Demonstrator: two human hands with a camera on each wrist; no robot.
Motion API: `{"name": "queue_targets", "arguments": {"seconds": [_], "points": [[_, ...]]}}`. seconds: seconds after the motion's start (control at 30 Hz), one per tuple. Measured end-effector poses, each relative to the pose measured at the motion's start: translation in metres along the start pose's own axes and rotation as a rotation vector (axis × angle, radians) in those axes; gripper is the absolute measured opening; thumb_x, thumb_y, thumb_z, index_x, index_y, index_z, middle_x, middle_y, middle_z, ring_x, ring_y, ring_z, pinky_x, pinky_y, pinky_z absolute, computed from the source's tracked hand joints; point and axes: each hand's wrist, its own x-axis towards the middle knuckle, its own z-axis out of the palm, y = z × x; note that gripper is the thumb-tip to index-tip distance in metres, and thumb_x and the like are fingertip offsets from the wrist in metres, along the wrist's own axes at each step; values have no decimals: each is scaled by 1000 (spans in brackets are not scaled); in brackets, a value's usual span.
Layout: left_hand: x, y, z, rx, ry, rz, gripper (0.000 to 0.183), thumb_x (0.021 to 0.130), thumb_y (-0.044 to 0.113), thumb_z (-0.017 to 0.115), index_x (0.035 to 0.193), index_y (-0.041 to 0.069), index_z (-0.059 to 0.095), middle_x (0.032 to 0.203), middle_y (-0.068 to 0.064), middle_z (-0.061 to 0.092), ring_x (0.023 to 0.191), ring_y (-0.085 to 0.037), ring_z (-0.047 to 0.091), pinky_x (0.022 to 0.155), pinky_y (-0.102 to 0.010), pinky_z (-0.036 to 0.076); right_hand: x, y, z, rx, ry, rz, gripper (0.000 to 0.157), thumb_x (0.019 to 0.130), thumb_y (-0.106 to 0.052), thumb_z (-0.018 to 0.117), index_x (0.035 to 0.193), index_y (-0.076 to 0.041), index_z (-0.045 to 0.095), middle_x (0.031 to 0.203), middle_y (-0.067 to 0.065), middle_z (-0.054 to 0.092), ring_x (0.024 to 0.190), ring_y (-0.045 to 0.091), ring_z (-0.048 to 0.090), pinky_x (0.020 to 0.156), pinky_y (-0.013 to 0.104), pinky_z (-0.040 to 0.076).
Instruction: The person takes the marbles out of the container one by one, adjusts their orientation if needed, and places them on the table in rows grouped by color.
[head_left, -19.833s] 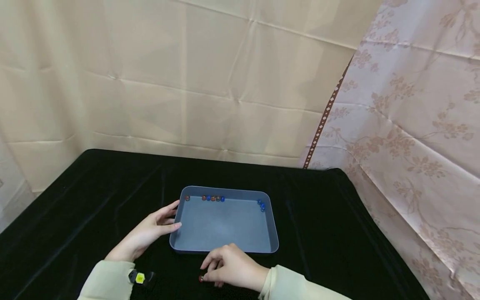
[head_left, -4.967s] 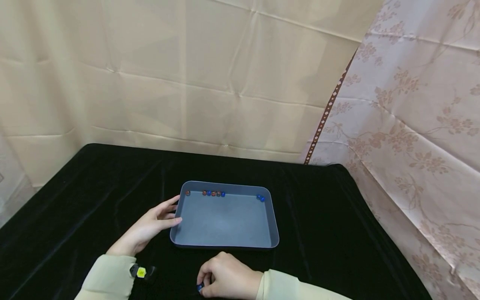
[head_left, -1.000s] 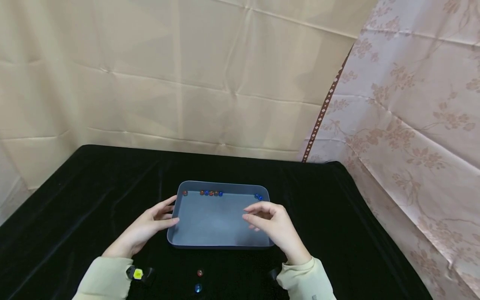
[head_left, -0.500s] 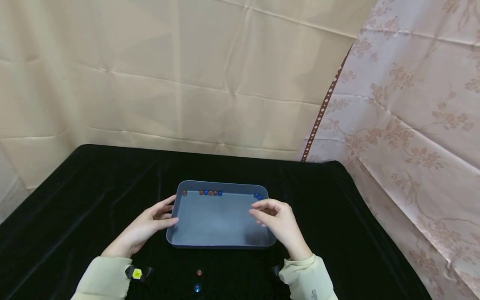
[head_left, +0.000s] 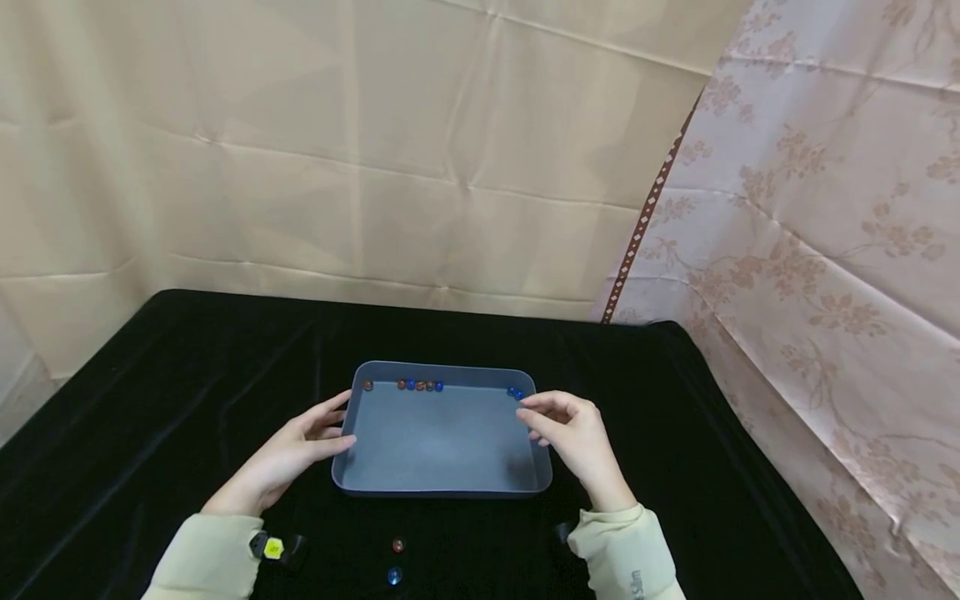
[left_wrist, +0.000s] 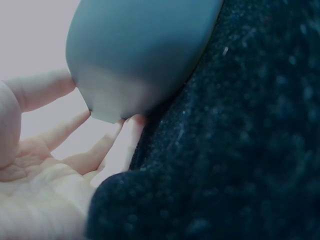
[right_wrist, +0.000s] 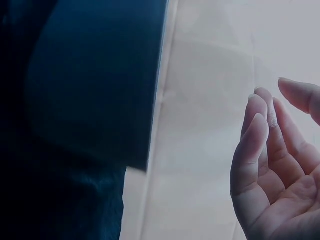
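Note:
A grey-blue tray [head_left: 450,446] lies on the black cloth. My left hand [head_left: 288,458] grips its left side, thumb at the rim and fingers against the outside; the left wrist view shows the fingertips touching the tray [left_wrist: 135,55]. Over the tray's right edge hovers my right hand [head_left: 573,433], close to two blue marbles [head_left: 515,392] in the far right corner. In the right wrist view this hand [right_wrist: 280,165] has thumb and fingertips apart, holding nothing. On the cloth in front of the tray sit a reddish marble [head_left: 398,545] and a blue marble [head_left: 394,576].
Along the tray's far wall runs a row of several brown and blue marbles [head_left: 420,385]. A lone brown marble [head_left: 367,385] sits in the far left corner. Black cloth [head_left: 187,383] covers the table; behind it hangs a cream curtain [head_left: 300,183], with a flowered one [head_left: 810,250] at right.
Over the last second my right hand has drifted right and away across the tray. Since the oldest frame, the reddish and blue marbles have been let go on the cloth; one fewer blue marble shows at right.

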Motion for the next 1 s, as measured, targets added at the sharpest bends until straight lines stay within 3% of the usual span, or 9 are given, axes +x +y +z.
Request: {"name": "queue_targets", "arguments": {"seconds": [0.5,1.0], "points": [[-1,-3,2,7,9,2,77,96,25,62,159,16,18,155,-28,28,134,-41,44,110,-61,38,9,11,-6,-146,89,-11,19,89,-17,73,101,-4,74,87,8,73,70,21,66,60,24,56],[-2,0,1,14,4,9,77,97,24,61,159,16,17,155,-29,27,135,-43,43,109,-61,39,24,12,-7,-332,30,-66,12,89,-16,72,97,-8,74,86,3,74,67,11,63,61,23,55]]}}
